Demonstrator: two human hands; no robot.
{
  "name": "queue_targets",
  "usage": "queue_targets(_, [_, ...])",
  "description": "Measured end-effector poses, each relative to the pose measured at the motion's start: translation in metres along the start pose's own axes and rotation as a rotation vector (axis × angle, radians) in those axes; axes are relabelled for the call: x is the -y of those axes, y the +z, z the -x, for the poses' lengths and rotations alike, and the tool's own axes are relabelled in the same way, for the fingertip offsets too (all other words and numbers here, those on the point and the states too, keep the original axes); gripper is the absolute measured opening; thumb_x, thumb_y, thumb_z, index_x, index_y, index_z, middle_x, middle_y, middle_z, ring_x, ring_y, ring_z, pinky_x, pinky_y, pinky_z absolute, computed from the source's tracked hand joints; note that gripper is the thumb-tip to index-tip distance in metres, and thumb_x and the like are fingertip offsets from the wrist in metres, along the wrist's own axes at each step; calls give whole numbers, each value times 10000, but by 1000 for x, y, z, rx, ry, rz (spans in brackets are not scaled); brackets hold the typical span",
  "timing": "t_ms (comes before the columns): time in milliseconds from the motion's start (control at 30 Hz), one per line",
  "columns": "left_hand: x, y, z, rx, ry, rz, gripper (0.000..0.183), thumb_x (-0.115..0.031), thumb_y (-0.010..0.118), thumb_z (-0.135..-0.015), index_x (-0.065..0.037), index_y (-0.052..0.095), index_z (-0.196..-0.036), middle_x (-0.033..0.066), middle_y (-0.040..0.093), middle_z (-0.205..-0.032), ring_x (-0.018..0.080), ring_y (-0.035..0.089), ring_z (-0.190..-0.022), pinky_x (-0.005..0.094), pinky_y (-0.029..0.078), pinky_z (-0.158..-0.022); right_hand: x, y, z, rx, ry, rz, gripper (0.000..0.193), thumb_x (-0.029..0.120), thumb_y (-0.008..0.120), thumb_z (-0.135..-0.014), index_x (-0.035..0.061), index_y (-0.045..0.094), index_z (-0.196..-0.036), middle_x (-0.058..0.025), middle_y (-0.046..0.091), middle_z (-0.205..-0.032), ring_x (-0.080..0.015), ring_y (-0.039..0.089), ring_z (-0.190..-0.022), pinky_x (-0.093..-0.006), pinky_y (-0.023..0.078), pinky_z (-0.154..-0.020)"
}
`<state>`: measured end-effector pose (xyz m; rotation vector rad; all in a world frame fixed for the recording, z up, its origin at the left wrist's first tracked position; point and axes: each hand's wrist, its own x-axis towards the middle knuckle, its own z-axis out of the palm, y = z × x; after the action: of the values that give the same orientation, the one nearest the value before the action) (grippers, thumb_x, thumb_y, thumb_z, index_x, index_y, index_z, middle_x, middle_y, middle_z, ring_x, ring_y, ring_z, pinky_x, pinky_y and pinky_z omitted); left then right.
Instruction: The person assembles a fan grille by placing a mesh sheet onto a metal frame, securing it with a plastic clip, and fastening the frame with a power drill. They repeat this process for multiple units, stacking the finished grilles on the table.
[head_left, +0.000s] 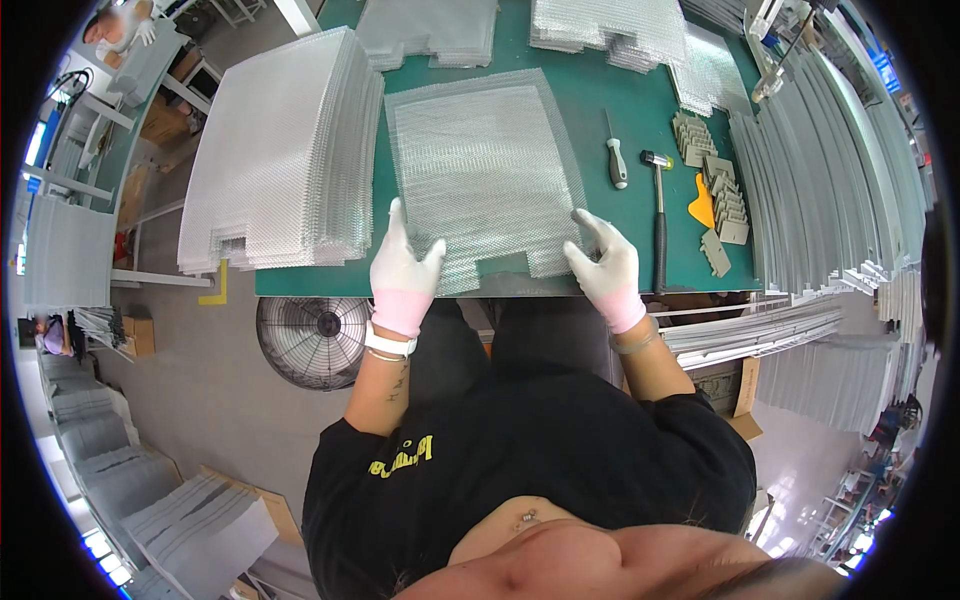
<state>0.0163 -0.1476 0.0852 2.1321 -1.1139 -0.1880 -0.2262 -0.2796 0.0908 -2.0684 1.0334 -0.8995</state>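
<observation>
In front of me on the green tabletop lies a few-layered stack of silvery mesh sheets, its near edge notched. The layers are slightly out of line with one another. My left hand, in a white glove with a pink cuff, is at the near left edge with thumb and fingers apart. At the near right edge is my right hand, gloved the same way, fingers spread and their tips by the sheet's side. Both hands look open; whether the tips press on the mesh is hard to tell.
A tall stack of mesh sheets stands at the left. More mesh stacks lie at the back. To the right are a screwdriver, a hammer, an orange scraper-like piece, grey plates and long metal strips. A fan is below.
</observation>
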Motion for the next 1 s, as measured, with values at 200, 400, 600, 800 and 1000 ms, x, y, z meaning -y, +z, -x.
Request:
queue_targets(200, [9, 16, -3, 61, 2, -133, 780, -229, 722, -835, 13, 348, -1475, 220, 585, -1277, 343, 619, -1069, 408, 506, -907, -21, 16, 6, -25, -81, 210, 413, 166, 719, -813, 44, 648, -1202, -164, 675, -1162, -305, 662, -1064, -353, 536, -904])
queue_targets(400, [15, 21, 0, 43, 50, -182, 725, -226, 732, -815, -27, 412, -1435, 179, 614, -1082, 363, 634, -934, 425, 527, -796, -24, 19, 8, -8, -79, 244, 436, 180, 721, -809, 53, 642, -1218, -167, 667, -1185, -321, 651, -1082, -362, 525, -923])
queue_targets(600, [17, 22, 0, 20, 71, -144, 690, -223, 727, -816, -11, 441, -1407, 181, 613, -1101, 362, 631, -963, 425, 527, -806, -25, 17, 7, 10, -109, 277, 423, 178, 706, -825, 47, 630, -1221, -161, 657, -1211, -315, 642, -1103, -364, 521, -935])
queue_targets(800, [21, 23, 0, 9, 84, -128, 706, -217, 745, -799, -3, 444, -1400, 205, 590, -1136, 383, 630, -980, 422, 530, -822, -20, 15, 4, 48, -121, 364, 400, 219, 687, -846, 56, 627, -1206, -149, 622, -1272, -309, 644, -1085, -372, 531, -903])
queue_targets(1000, [-5, 4, -10, 27, 24, -202, 700, -240, 754, -789, -71, 475, -1409, 245, 495, -1289, 365, 579, -1107, 441, 472, -983, -5, 9, -2, 118, -104, 633, 405, 283, 703, -810, 113, 654, -1174, -186, 564, -1313, -342, 645, -987, -430, 528, -838])
